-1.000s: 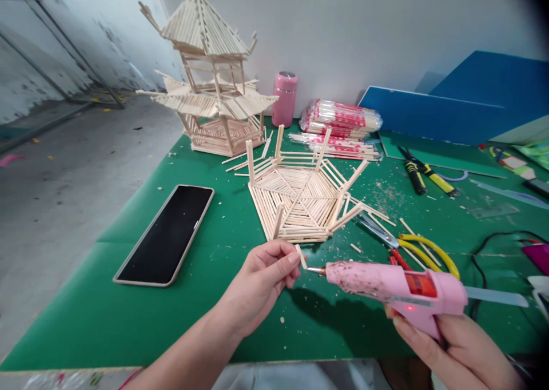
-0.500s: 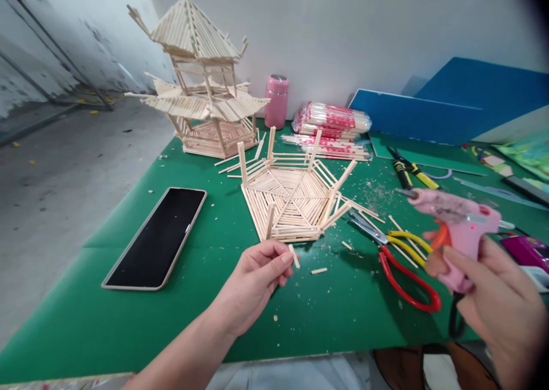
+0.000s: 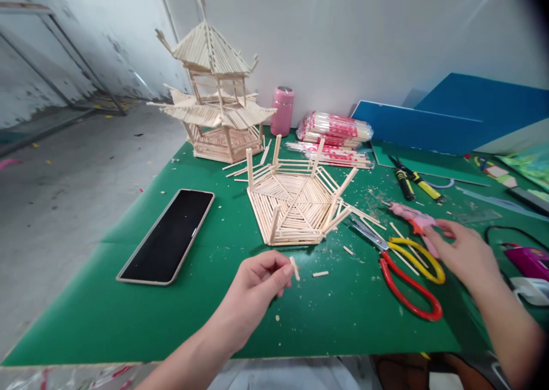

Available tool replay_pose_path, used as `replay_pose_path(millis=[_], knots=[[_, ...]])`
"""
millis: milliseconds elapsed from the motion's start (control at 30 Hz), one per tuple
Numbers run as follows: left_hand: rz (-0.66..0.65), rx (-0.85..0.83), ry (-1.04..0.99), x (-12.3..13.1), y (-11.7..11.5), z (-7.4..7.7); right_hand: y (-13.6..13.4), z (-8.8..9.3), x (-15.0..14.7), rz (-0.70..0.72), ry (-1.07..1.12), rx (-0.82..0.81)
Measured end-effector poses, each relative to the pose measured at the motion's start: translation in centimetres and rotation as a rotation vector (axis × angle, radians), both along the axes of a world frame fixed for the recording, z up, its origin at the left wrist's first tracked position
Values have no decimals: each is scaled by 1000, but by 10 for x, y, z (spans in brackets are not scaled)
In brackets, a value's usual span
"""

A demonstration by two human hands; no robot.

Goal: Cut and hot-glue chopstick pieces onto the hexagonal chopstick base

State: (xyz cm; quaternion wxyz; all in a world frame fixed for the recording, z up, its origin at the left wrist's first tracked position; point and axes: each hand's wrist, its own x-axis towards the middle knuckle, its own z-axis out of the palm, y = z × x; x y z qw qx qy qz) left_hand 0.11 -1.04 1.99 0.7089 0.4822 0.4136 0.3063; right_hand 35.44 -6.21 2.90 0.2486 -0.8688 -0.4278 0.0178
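Note:
Between thumb and forefinger of my left hand (image 3: 266,278) is a short piece of wooden stick (image 3: 294,269). Just beyond that hand stands a hexagonal stick base (image 3: 295,204) with upright posts and low rails. My right hand (image 3: 463,250) has its fingers around the handle of a pink hot glue gun (image 3: 414,215), which lies low at the table surface with its nozzle pointing left. Red-and-yellow-handled scissors (image 3: 409,287) lie between my right hand and the base. Another short stick piece (image 3: 320,274) rests right of my left hand.
A finished-looking stick pavilion (image 3: 218,112) stands at the back left. A phone (image 3: 167,238) lies on the green table (image 3: 240,333). Behind the base are a pink flask (image 3: 282,111) and packs of chopsticks (image 3: 337,130). Black-and-yellow pliers (image 3: 414,181) lie at right, near blue boards (image 3: 420,124).
My right hand has lowered the glue gun from the air to the table, away from me. My left hand still holds the short stick piece in nearly the same place. The view has shifted slightly.

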Motion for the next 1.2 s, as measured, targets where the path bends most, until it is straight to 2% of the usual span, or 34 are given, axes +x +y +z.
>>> replay_pose_path(millis=[67, 133, 167, 200, 267, 333, 400, 567, 767, 933, 1200], knots=[[16, 48, 62, -3, -3, 1, 1, 4, -16, 39, -52, 58], [34, 99, 109, -5, -4, 1, 4, 7, -40, 150, -53, 121], [45, 127, 125, -6, -5, 1, 7, 7, -54, 254, -35, 140], [58, 157, 137, -7, -6, 0, 10, 8, -68, 426, -41, 184], [84, 213, 157, -9, -7, -1, 20, 6, -93, 652, -54, 154], [117, 252, 166, -13, -8, -2, 31, 3, -111, 798, -63, 93], [148, 276, 171, -16, -9, -2, 42, -1, -120, 881, -93, 48], [195, 317, 199, -22, -13, -1, 65, -8, -123, 986, -129, 75], [226, 387, 258, -23, -16, 1, 72, -4, -127, 1035, -53, 113], [239, 531, 345, -24, -12, 8, 74, 6, -135, 1054, 12, 107], [343, 836, 548, -28, 4, 25, 87, 30, -150, 1055, 148, 127]])
